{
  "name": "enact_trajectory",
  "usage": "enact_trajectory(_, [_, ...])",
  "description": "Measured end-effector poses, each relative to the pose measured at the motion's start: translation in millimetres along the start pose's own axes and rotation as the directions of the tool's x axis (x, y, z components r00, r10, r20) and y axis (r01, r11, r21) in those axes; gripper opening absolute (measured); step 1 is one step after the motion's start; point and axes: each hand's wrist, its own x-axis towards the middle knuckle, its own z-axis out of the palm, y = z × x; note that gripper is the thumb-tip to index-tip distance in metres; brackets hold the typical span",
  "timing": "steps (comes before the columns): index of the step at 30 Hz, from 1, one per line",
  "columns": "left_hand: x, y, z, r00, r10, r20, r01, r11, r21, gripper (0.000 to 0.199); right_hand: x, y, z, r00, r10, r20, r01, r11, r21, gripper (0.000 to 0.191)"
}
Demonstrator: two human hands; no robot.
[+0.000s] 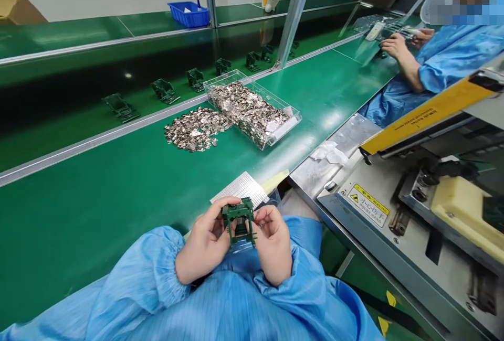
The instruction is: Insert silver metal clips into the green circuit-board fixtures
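Close to my body, both hands hold a dark green plastic frame with an open middle. My left hand grips its left side, thumb low and fingers along the top. On its right side my right hand has its thumb and fingers closed at the edge; whether a small part is pinched there I cannot make out. Just beyond the frame lies a sheet with a fine grid. Farther off, small silvery metal pieces are heaped on the green table, beside a clear plastic tray full of the same pieces.
Several similar green frames stand in a row on the dark belt behind the table. At the right is a machine with a warning label. A co-worker's hand is at the far right. A blue bin sits at the back.
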Motion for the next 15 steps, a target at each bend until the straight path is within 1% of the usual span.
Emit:
enact_trajectory(2, [9.6,1.1,3.3,0.999,-0.032,-0.025,0.030,0.998,-0.050,0.031,0.3,11.1,-14.5,0.999,0.003,-0.051,-0.004,1.000,-0.022,0.026])
enact_trajectory(4, [26.1,0.9,8.4,0.997,-0.051,-0.059,0.044,0.993,-0.106,0.035,5.5,23.8,-28.3,0.995,0.050,-0.091,-0.054,0.998,-0.034,0.035])
enact_trajectory(5, [36.1,-0.1,12.3,0.997,-0.042,-0.072,0.033,0.992,-0.125,0.038,9.8,29.4,-33.6,0.992,0.076,-0.104,-0.081,0.996,-0.042,0.041])
enact_trajectory(7, [57.2,-4.0,23.0,0.997,0.016,-0.079,-0.027,0.990,-0.138,0.040,20.8,37.6,-39.5,0.989,0.097,-0.116,-0.106,0.991,-0.075,0.052])
enact_trajectory(9, [75.7,-10.2,35.8,0.993,0.090,-0.082,-0.101,0.984,-0.146,0.041,32.7,41.6,-38.8,0.991,0.068,-0.116,-0.081,0.990,-0.114,0.058])
enact_trajectory(11, [88.2,-17.0,47.6,0.985,0.136,-0.107,-0.152,0.974,-0.167,0.040,42.8,43.5,-33.7,0.992,0.021,-0.121,-0.038,0.990,-0.133,0.058])
enact_trajectory(13, [94.1,-22.7,55.2,0.977,0.150,-0.153,-0.175,0.971,-0.166,0.039,49.9,46.2,-27.3,0.991,-0.004,-0.133,-0.012,0.993,-0.118,0.057])
enact_trajectory(15, [95.1,-26.1,57.9,0.971,0.140,-0.193,-0.168,0.976,-0.136,0.037,54.0,51.2,-22.0,0.988,-0.014,-0.154,0.001,0.997,-0.080,0.056])
